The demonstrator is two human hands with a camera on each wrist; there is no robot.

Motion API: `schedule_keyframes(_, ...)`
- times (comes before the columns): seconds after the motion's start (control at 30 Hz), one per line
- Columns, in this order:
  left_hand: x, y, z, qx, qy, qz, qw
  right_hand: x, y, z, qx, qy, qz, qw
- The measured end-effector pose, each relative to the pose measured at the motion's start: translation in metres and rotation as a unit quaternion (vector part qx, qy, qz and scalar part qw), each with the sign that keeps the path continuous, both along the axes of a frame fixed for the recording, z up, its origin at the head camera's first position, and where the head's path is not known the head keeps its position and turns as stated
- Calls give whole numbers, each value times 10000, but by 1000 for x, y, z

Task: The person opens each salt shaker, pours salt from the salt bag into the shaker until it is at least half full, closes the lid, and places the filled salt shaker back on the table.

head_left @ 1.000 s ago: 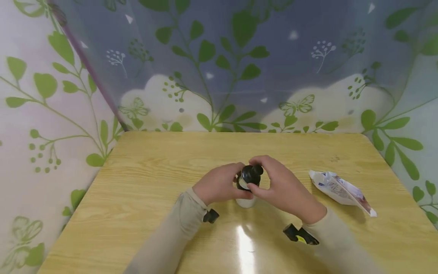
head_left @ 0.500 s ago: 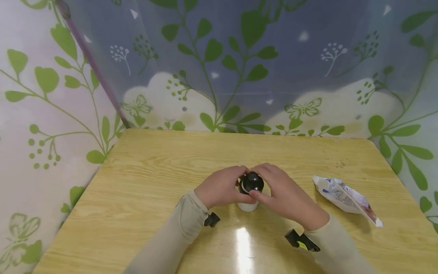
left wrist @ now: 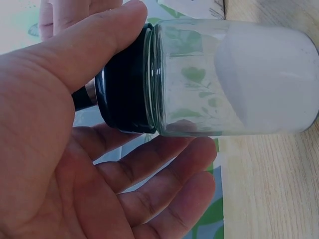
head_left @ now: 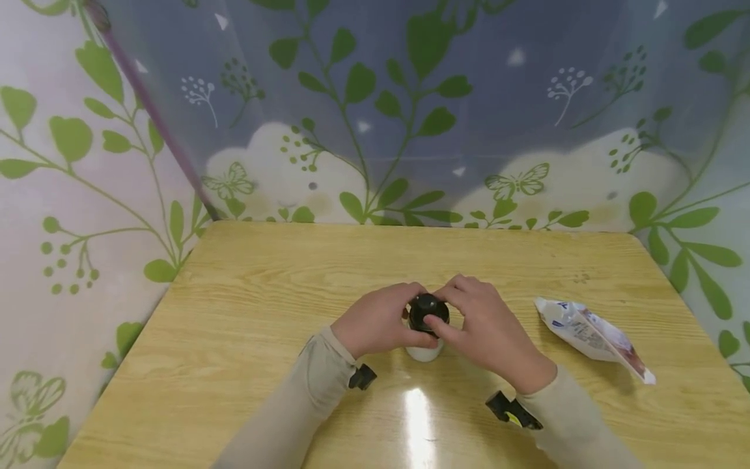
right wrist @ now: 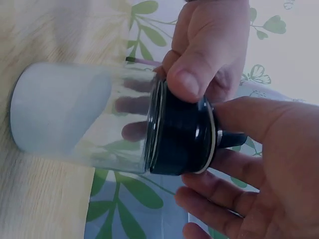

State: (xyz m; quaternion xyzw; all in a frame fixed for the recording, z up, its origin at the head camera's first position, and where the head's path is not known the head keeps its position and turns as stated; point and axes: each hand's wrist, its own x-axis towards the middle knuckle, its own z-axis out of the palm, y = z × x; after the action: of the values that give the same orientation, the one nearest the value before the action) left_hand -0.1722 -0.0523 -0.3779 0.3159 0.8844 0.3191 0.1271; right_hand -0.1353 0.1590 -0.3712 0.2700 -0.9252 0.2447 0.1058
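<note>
A clear glass jar [left wrist: 194,59] stands upright on the wooden table, partly filled with a white powdery or grainy stuff [left wrist: 271,79]. Its black lid [right wrist: 182,134] carries a thin pale ring and a small knob or spout on top. My left hand [head_left: 377,319] grips round the jar's top, thumb on the black lid and fingers behind the glass. From the other side my right hand [head_left: 492,329] holds the upper part of the lid between thumb and fingers. Seen from the head, only the jar's white base [head_left: 423,354] shows below the hands.
A crumpled white plastic packet [head_left: 594,335] with blue and brown print lies on the table [head_left: 263,273] to the right. Walls [head_left: 515,91] printed with leaves and butterflies enclose the table at the back and sides. Black wrist cameras sit under both sleeves.
The lid's top, leaning to the right a second ago, now faces up toward the head camera. The right hand has turned with it, while the left hand stays round the jar.
</note>
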Motion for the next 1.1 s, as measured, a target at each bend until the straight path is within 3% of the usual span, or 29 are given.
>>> schedule_keyframes(0.37, -1, 0, 1, -66, 5, -27, 10000, 2, 0, 5, 195, 113, -199, 9995)
schedule_keyframes(0.63, -1, -1, 2, -42, -13, -32, 10000, 5, -3, 8, 618, 561, -152, 9964)
schedule_keyframes(1.1, -1, 1, -1, 8, -55, -42, 10000, -1, 9, 8, 222, 33, 645, 9977)
